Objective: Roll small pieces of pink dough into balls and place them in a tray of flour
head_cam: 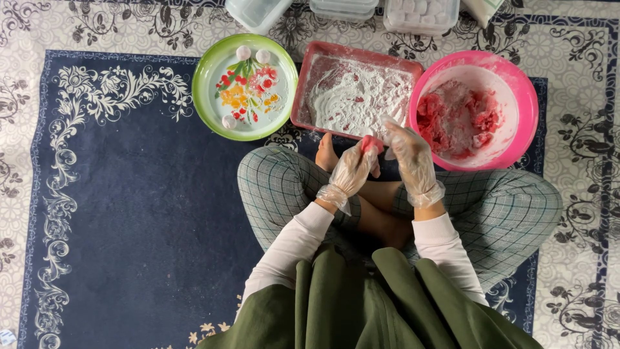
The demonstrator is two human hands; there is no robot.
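A dark blue carpet (pixel 129 213) with pale floral borders is covering the floor and carrying everything. Sitting directly on it in a row are a green-rimmed plate (pixel 206 90) with a flower print, a pink rectangular tray (pixel 303 84) dusted with white flour, and a pink bowl (pixel 526 110) of reddish dough. Clear plastic containers (pixel 258 11) are lying along its far edge, and a person is sitting cross-legged on it.
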